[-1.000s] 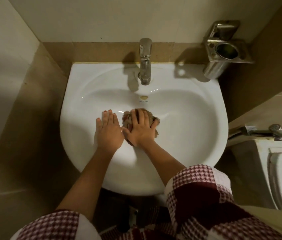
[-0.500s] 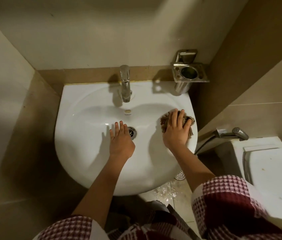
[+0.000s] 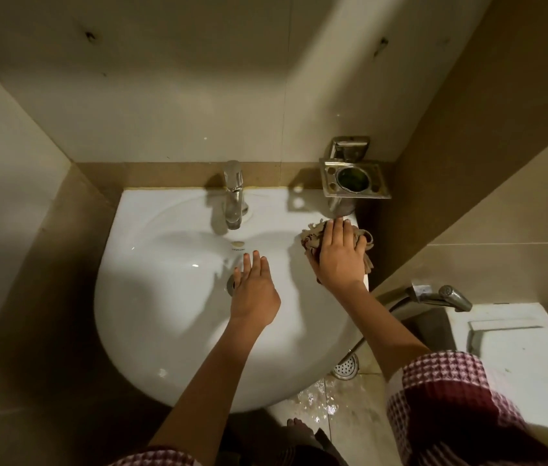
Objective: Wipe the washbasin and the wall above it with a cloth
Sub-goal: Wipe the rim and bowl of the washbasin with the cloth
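- While the left hand [image 3: 255, 294] is lying flat and empty in the basin [image 3: 151, 297], fingers together, its fingertips are covering the drain [image 3: 231, 284].
- At two o'clock on the rim, the right hand [image 3: 340, 255] is pressing down on the cloth [image 3: 313, 238], fingers spread over it.
- At twelve o'clock, the tap [image 3: 234, 196] is standing against the wall [image 3: 165, 95].

Dim, yellowish light from above; hard shadows fall left of both hands, glare spots glint beyond them, edges bow outward.
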{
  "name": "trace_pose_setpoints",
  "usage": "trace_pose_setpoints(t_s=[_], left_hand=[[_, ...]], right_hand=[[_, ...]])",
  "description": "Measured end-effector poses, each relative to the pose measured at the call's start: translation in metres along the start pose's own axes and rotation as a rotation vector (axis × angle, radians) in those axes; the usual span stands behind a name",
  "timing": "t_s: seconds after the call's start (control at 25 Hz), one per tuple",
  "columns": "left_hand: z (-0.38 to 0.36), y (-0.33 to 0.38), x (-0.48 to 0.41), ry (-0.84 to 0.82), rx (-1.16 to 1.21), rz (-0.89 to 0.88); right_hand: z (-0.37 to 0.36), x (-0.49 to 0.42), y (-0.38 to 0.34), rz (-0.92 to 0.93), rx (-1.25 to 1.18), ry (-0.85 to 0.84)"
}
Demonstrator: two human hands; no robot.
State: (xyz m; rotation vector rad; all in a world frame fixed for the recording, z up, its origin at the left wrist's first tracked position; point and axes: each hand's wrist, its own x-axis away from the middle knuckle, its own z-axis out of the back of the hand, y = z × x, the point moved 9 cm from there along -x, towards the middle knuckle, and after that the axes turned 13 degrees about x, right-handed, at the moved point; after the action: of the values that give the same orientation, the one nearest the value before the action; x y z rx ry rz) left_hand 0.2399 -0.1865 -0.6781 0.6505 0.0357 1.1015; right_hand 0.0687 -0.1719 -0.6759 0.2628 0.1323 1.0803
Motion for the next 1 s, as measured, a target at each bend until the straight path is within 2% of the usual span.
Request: trace_pose_setpoints(t_s=[0.12, 0.28, 0.44, 0.64, 0.76, 0.84, 1.0], left_hand=[[0.005, -0.002, -0.008, 0.023, 0.032, 0.005], [0.016, -0.007, -0.023, 0.066, 0.108, 0.018], [0.033, -0.031, -0.022, 0.129, 0.151, 0.096], [0.058, -0.054, 0.0, 0.18, 0.196, 0.166], [0.083, -0.056, 0.005, 0.223, 0.185, 0.164], [0.106, -0.059, 0.006, 0.262, 0.181, 0.16], [0.167, -0.081, 0.002, 0.4, 0.221, 0.119]], right_hand=[[0.01, -0.015, -0.024, 0.093, 0.001, 0.052], [0.022, -0.048, -0.079, 0.296, -0.118, -0.098], [0.037, -0.064, -0.119, 0.412, -0.122, -0.15], [0.046, -0.046, -0.13, 0.58, -0.056, -0.193], [0.074, -0.03, -0.126, 0.659, -0.035, -0.138], [0.086, -0.019, -0.134, 0.67, -0.083, -0.117], [0.074, -0.01, -0.14, 0.472, -0.443, -0.311]])
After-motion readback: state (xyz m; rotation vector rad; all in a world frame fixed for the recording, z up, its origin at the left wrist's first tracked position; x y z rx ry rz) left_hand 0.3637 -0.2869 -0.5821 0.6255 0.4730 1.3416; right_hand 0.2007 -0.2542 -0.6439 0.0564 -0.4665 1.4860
